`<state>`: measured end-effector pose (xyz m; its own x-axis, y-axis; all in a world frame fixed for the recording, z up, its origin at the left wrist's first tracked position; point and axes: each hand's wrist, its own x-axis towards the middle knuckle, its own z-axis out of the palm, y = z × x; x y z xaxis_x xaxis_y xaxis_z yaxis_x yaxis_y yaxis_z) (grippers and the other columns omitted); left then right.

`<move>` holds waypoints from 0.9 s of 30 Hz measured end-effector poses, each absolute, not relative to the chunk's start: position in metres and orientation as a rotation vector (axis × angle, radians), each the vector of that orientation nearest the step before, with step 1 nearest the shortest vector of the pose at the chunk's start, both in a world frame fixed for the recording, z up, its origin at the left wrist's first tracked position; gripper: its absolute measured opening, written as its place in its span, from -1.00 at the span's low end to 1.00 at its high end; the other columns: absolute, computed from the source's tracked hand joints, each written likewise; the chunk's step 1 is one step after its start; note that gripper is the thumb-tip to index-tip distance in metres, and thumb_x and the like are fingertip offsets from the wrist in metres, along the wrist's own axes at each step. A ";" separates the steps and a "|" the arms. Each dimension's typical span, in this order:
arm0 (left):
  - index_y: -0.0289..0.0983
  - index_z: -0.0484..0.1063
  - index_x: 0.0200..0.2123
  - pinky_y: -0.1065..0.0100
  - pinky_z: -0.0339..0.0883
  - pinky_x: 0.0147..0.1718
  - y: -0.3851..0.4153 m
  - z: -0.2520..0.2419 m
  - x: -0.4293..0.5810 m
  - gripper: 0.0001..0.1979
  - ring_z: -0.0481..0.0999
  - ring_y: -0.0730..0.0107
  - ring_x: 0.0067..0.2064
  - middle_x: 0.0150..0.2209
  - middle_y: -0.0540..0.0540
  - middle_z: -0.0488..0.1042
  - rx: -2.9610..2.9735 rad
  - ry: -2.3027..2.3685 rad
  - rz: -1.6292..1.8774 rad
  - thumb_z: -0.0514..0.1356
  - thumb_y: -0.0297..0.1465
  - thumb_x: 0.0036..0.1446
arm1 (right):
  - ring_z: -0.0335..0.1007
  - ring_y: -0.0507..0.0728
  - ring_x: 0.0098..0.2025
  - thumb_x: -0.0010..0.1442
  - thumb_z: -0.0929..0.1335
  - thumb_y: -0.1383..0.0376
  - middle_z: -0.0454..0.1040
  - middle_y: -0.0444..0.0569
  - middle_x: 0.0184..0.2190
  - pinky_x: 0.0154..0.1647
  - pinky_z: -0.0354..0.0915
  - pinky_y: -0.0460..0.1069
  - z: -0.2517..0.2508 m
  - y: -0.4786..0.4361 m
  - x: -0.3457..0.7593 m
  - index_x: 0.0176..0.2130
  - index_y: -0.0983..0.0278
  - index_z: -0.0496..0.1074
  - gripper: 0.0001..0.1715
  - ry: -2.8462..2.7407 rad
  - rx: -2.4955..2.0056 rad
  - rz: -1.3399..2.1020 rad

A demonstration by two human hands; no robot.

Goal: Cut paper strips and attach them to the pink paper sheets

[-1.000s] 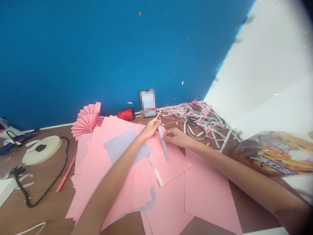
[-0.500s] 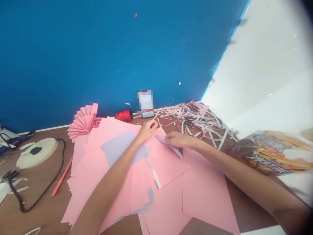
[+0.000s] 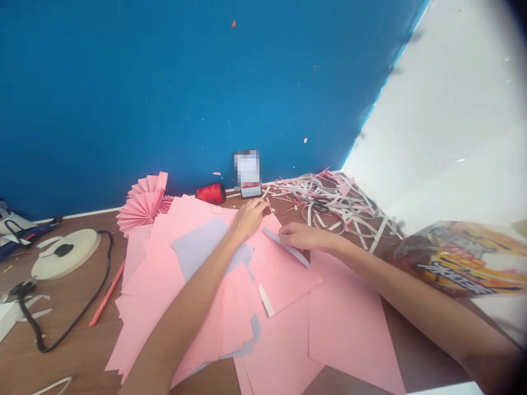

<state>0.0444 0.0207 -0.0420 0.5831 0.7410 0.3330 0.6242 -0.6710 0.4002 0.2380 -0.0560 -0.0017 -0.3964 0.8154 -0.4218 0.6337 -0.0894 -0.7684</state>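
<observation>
Pink paper sheets [image 3: 284,340] lie spread over the brown table [image 3: 69,351]. My right hand [image 3: 302,236] pinches a narrow pale strip of paper [image 3: 288,248] that lies slanted on a pink sheet. My left hand [image 3: 249,215] rests with curled fingers on the far edge of the same sheet, near the strip's upper end. A short white strip [image 3: 266,299] lies loose on the pink paper closer to me.
A folded pink paper fan [image 3: 144,206] and a red thread spool [image 3: 211,193] stand by the blue wall. A heap of paper trimmings [image 3: 333,203] lies at the right. A tape roll [image 3: 66,252], black cable [image 3: 82,312], pink pencil [image 3: 107,293] and printed plastic bag [image 3: 461,258] surround the sheets.
The pale strip, held upright between both hands a second ago, now lies slanted on the pink sheet under my right hand. My left hand has let go of it.
</observation>
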 end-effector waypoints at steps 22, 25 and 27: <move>-0.14 0.44 0.05 0.17 0.17 -0.02 0.017 -0.045 0.045 -0.54 0.27 0.18 0.10 0.09 -0.09 0.41 2.811 1.204 0.548 -0.03 -0.61 0.20 | -0.05 -0.03 -0.56 0.03 0.20 0.31 0.02 -0.21 -0.63 -0.55 -0.11 -0.05 0.021 -0.065 0.235 -0.57 0.26 0.05 -0.79 -2.339 -1.619 1.301; -0.17 0.44 0.05 0.17 0.17 -0.04 0.017 -0.046 0.047 -0.56 0.28 0.17 0.09 0.07 -0.12 0.42 2.809 1.249 0.524 -0.02 -0.59 0.20 | -0.03 -0.03 -0.57 0.03 0.20 0.31 0.04 -0.21 -0.64 -0.54 -0.10 -0.05 0.022 -0.066 0.235 -0.58 0.26 0.06 -0.79 -2.348 -1.608 1.313; -0.22 0.43 0.06 0.16 0.18 -0.04 0.017 -0.048 0.048 -0.58 0.29 0.15 0.10 0.08 -0.14 0.42 2.805 1.311 0.530 -0.01 -0.57 0.20 | -0.02 -0.03 -0.57 0.03 0.21 0.31 0.04 -0.21 -0.64 -0.54 -0.09 -0.05 0.024 -0.066 0.236 -0.58 0.26 0.07 -0.79 -2.359 -1.605 1.323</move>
